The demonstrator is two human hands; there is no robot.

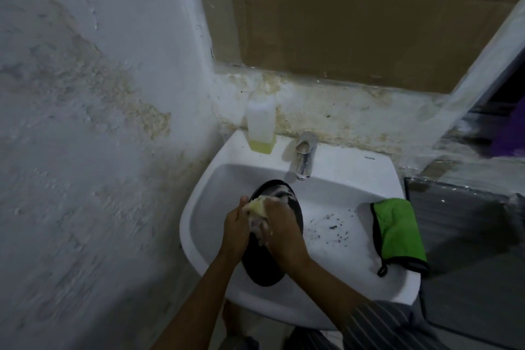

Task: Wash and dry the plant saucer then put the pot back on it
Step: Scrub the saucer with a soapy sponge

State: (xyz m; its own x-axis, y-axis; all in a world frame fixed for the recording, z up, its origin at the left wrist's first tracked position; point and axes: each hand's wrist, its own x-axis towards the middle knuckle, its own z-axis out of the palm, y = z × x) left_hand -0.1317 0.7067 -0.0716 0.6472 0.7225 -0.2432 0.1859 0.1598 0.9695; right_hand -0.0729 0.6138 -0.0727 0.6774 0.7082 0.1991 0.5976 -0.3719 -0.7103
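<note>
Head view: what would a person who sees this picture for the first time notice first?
Most striking are the two hands, left hand and right hand, meeting over a dark saucer that stands tilted in the white sink, with a soapy yellow sponge between them. Next comes the bright green cloth draped on the sink's right rim. Dark specks lie in the basin between them.

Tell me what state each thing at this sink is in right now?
Saucer: tilted in the basin, soapy.
Sponge: lathered, on the saucer.
Left hand: grips the saucer's edge.
Right hand: grips the sponge.
Tap: no water seen running.
Bottle: upright, nearly empty, yellow liquid at the bottom.
Cloth: draped over the rim, unused.
Sink: dark specks in the basin.
</note>
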